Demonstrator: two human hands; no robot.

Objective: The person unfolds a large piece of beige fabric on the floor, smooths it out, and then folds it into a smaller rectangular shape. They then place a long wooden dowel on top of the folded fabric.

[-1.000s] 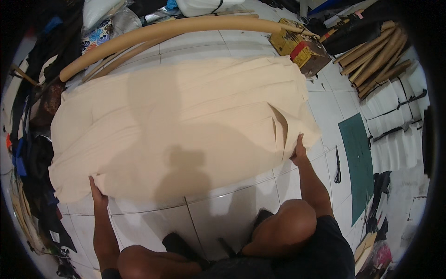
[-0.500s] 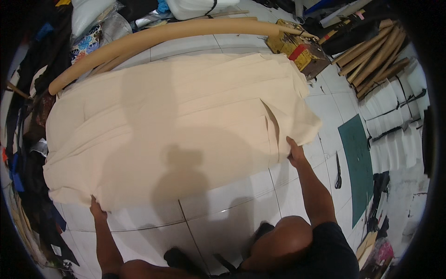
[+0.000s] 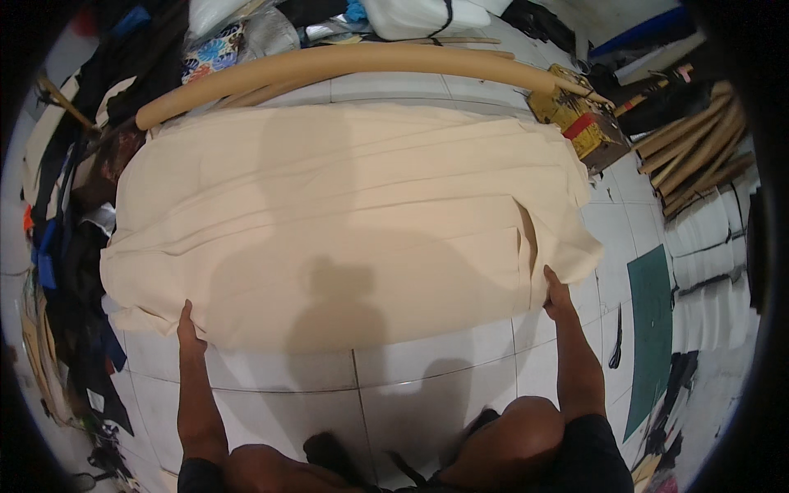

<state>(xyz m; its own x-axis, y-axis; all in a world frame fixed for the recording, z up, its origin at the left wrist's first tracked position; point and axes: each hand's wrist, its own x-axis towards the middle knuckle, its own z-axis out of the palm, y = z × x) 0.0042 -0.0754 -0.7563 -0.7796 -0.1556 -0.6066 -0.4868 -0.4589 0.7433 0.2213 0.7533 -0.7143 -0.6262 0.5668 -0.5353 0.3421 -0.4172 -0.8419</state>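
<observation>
Cream cloth (image 3: 427, 263) fills mid-frame! Our left hand (image 3: 191, 329) pinches its near edge at lower left, our right hand (image 3: 557, 294) pinching right of centre; we're adjusting that edge, seemingly, and even tension is called for.

- I see white floor tiles (image 3: 246, 419) around the yellow box (image 3: 592, 140).
- Beyond the box, I make out a pale wall (image 3: 616, 16).
- My shadow (image 3: 444, 382) falls on tiles nearer than the box.
</observation>
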